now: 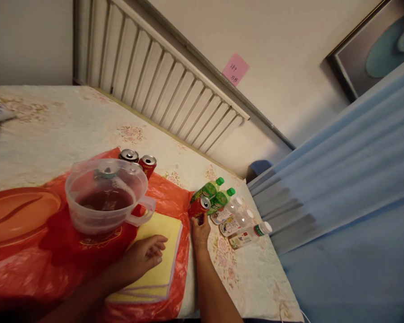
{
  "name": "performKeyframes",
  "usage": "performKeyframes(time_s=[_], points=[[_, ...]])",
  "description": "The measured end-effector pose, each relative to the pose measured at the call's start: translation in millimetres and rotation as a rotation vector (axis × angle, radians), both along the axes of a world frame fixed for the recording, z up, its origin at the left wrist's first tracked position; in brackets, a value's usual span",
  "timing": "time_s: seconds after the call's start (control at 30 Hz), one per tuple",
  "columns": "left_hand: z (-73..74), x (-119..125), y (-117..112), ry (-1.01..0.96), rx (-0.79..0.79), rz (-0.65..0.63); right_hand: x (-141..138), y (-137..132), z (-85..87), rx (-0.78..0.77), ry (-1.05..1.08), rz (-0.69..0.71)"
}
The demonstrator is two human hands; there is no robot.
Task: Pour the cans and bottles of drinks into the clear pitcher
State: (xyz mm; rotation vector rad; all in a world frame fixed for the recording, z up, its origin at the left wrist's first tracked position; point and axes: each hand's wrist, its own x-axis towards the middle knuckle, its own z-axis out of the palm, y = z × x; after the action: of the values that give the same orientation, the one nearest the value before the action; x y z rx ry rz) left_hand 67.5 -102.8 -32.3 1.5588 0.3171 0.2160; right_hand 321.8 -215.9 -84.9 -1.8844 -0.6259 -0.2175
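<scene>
My right hand (199, 232) is closed around a red drink can (199, 207) at the edge of the red plastic sheet (170, 190), next to two green bottles (212, 194). My left hand (144, 257) rests on a yellow cloth (161, 244) with fingers loosely curled and nothing in them. Just beyond it stands a clear plastic jug (107, 195) with dark liquid inside. Two more red cans (138, 160) stand behind the jug.
An orange tray (16, 215) lies at the left. Several clear bottles (240, 224) lie right of the green ones. The table (54, 130) has a floral cover. A white slatted radiator (168, 85) runs along the wall; a blue curtain (340, 179) hangs at the right.
</scene>
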Motion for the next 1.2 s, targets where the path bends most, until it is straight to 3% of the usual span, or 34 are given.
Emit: performKeyframes(time_s=[0.3,0.4,0.5,0.6,0.67,0.77,0.87,1.03,1.2], points=[[-1.7,-0.1,0.4,-0.004,-0.004,0.005,-1.7,-0.7,1.8,-0.028,0.013,-0.017],[-5.1,0.4,0.3,-0.016,0.002,0.004,-9.6,-9.1,5.5,0.026,0.007,-0.107],[-7.9,-0.8,-1.6,-0.036,0.012,-0.003,-26.9,-19.0,17.1,0.118,-0.065,-0.239],[-10.4,-4.1,-4.1,-0.055,0.013,-0.023,-44.6,-11.3,43.5,0.177,-0.051,-0.105],[-11.6,-6.8,-4.8,-0.066,0.007,-0.036,-51.1,10.4,67.3,0.188,-0.022,0.063],[-10.5,-11.6,-3.7,-0.080,-0.006,-0.061,-52.2,64.7,99.9,0.100,-0.006,0.291],[-6.5,-16.9,-1.8,-0.075,-0.004,-0.088,-48.1,130.5,116.1,0.004,-0.046,0.465],[-7.1,-22.5,-0.5,-0.050,0.050,-0.075,-40.5,221.9,111.7,-0.141,-0.249,0.522],[-8.1,-25.5,2.0,-0.050,0.079,-0.083,-37.5,265.6,100.3,-0.230,-0.376,0.558]])
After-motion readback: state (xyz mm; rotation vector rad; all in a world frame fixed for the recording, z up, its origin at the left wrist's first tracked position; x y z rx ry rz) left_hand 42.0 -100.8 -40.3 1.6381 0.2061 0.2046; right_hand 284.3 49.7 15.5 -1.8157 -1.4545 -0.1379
